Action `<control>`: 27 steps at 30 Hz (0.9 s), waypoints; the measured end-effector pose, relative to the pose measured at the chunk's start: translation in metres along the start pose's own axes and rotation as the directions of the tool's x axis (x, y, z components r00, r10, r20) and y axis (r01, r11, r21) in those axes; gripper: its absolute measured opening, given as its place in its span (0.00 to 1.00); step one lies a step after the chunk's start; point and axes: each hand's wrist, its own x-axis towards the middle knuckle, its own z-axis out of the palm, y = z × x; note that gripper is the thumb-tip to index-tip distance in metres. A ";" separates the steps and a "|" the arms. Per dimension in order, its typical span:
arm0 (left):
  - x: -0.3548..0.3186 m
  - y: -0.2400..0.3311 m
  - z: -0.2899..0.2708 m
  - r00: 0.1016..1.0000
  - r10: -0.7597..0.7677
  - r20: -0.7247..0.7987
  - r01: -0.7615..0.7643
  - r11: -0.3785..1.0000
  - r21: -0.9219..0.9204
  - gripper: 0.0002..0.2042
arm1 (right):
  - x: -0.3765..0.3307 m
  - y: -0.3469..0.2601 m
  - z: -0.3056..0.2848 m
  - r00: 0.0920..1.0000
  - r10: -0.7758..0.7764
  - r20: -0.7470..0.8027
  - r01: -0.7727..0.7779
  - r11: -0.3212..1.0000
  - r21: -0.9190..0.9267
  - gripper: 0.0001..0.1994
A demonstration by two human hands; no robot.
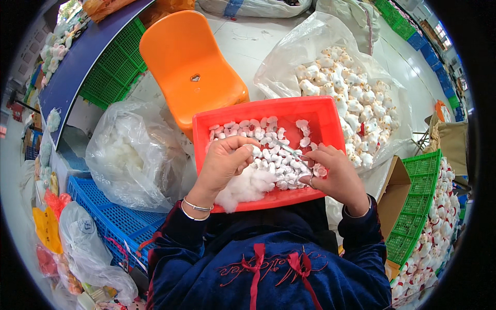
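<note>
A red plastic tub (268, 198) sits in front of me, with many small white plush pieces (281, 165) spread over its bottom. Fluffy white stuffing (243, 188) is heaped at its near left corner. Over the tub, my left hand (225, 160) is closed, thumb and forefinger pinching a small white plush piece (255, 150). My right hand (333, 173) is closed around a slim metal tool (289, 150) that looks like forceps. Its thin end points left toward the pinched piece; whether the two touch I cannot tell.
An orange chair (188, 62) stands behind the tub. Left of it is a clear bag of stuffing (129, 150) above a blue crate (108, 206). On the right are a large clear bag of white plush pieces (356, 98), a cardboard box (395, 188) and a green crate (419, 199).
</note>
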 end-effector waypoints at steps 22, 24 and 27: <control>-0.005 -0.026 0.037 0.971 0.225 0.081 -0.232 0.811 0.536 0.15 | 0.045 -0.003 0.050 0.987 0.129 -0.091 -0.053 0.813 0.580 0.10; -0.005 -0.024 0.040 0.947 0.294 0.132 -0.310 0.721 0.620 0.16 | 0.044 -0.005 0.052 0.981 0.152 -0.120 -0.052 0.806 0.589 0.09; -0.001 -0.039 0.051 0.811 0.524 0.260 -0.460 0.297 0.837 0.17 | 0.048 -0.005 0.063 0.945 0.020 -0.328 0.084 0.950 0.301 0.09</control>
